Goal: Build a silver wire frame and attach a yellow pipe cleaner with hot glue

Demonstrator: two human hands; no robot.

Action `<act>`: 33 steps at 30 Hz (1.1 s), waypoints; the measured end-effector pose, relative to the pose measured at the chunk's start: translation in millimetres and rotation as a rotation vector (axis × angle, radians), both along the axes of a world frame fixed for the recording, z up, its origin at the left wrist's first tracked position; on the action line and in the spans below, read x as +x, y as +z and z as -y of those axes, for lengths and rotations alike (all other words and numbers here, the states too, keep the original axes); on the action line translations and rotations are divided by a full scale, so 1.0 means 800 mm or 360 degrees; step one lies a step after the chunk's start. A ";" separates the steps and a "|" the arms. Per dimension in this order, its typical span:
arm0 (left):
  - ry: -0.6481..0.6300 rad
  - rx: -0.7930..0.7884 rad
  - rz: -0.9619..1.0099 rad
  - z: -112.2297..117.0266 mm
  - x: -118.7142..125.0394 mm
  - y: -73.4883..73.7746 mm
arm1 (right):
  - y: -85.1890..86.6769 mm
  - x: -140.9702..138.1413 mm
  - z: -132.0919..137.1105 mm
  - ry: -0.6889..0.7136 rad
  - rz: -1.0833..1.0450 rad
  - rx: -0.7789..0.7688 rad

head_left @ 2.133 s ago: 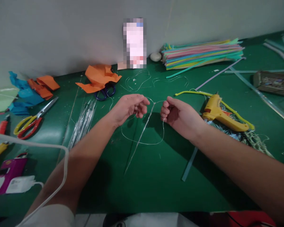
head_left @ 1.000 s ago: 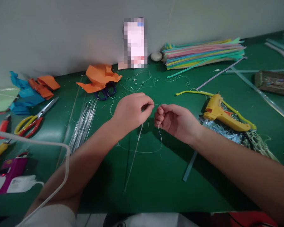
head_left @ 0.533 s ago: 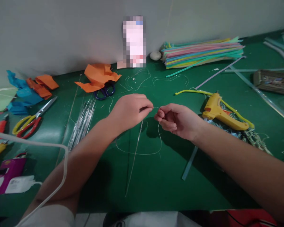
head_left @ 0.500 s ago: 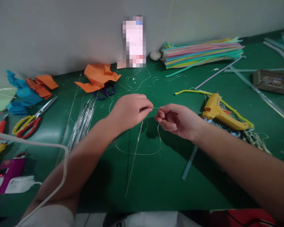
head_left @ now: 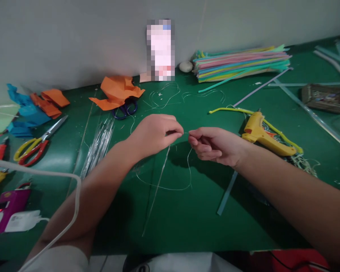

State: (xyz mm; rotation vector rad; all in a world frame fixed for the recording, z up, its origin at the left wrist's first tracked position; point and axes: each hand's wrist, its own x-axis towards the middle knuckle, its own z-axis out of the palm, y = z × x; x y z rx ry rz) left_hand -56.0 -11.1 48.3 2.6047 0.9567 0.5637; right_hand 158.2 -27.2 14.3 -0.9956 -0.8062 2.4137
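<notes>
Over the middle of the green table [head_left: 181, 223], my left hand [head_left: 160, 132] pinches a thin wire [head_left: 186, 133]. Facing it, my right hand [head_left: 209, 145] pinches the same wire a short way off, leaving a small stretch between the fingertips. From my right fingers the wire drops in a wide loop toward the left forearm, where its end is hidden. Below my left hand a silvery twisted strand [head_left: 158, 181] slants down to the table. A bundle of silver wires [head_left: 99, 147] lies beside my left forearm.
Scissors [head_left: 42, 141], crumpled orange paper [head_left: 117, 92] and navy-handled scissors [head_left: 125, 109] lie left. Right are a yellow glue gun [head_left: 266, 136], pipe cleaners [head_left: 240, 64] and a small box [head_left: 324, 98]. A blurred phone-like screen [head_left: 160, 49] stands at the wall. A white cable [head_left: 78, 196] crosses my left arm.
My right hand has turned slightly and moved a little down. The wire between the hands is straighter, and the lower end of the twisted strand has swung left.
</notes>
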 end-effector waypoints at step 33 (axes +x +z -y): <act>0.0255 0.0122 0.0046 -0.001 0.000 -0.002 | 0.000 -0.012 0.007 -0.0292 -0.0092 -0.0084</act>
